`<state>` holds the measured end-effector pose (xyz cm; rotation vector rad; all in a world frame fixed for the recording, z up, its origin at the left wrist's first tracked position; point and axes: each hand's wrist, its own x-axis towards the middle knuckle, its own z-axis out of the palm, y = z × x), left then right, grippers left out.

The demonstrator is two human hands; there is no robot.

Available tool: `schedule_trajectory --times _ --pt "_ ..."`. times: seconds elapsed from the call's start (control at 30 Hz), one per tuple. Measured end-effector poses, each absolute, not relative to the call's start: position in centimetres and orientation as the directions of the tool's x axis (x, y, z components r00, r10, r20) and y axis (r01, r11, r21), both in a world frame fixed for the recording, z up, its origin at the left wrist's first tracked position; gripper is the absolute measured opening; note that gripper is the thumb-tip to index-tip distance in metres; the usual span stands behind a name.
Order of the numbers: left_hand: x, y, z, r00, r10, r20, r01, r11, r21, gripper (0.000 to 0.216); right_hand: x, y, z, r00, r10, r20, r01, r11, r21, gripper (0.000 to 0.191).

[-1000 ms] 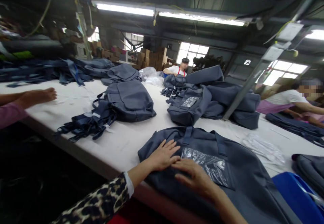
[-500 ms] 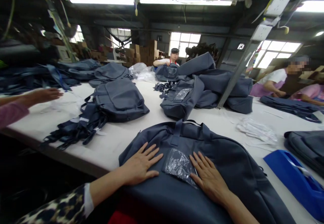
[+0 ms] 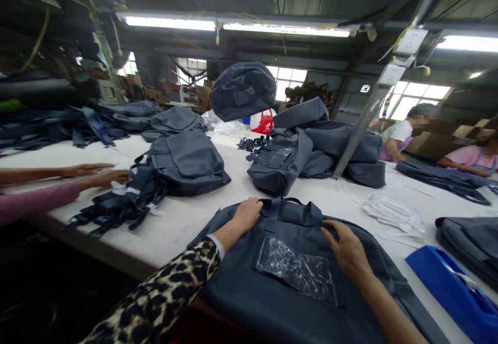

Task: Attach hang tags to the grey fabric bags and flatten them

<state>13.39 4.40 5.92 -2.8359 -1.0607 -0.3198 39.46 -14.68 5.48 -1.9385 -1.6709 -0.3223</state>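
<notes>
A dark blue bag lies flat on the white table in front of me, its handle straps at the far edge. On its upper face rests a clear plastic pouch. My left hand is closed over the far edge, left of the handle, with its fingertips hidden. Beside the handle's right strap, my right hand touches the bag with thumb and fingers apart.
Co-worker's hands reach over a bundle of straps at left. Another bag stands beyond it. A metal post rises by piled bags. At right sits a blue tape dispenser. Across the table, a raised bag hides a person.
My hands have moved from beside the plastic pouch to the bag's far edge, the left one closing there. The co-worker's hands reached the straps. Across the table, a bag has been lifted.
</notes>
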Motion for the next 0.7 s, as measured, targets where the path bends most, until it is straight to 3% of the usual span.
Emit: schedule_trajectory --times 0.17,0.27,0.5,0.7 --pt "12.8 4.5 4.4 0.729 0.623 0.285 0.662 -0.747 -0.059 0.018 41.9 -12.6 7.3 0.16 0.887 0.432 0.943 -0.267 0.198 0.015" --pt "12.5 4.7 4.2 0.722 0.631 0.284 0.672 -0.737 -0.072 0.018 42.5 -12.7 6.9 0.126 0.869 0.478 0.899 -0.304 0.316 0.017" --pt "12.9 5.6 3.4 0.719 0.658 0.225 0.689 -0.717 -0.103 0.013 44.8 -14.0 5.5 0.045 0.864 0.501 0.897 -0.257 0.361 0.023" --pt "12.2 5.8 3.1 0.74 0.636 0.219 0.663 -0.744 -0.084 0.007 46.5 -14.7 3.1 0.113 0.886 0.45 0.945 -0.236 0.228 0.037"
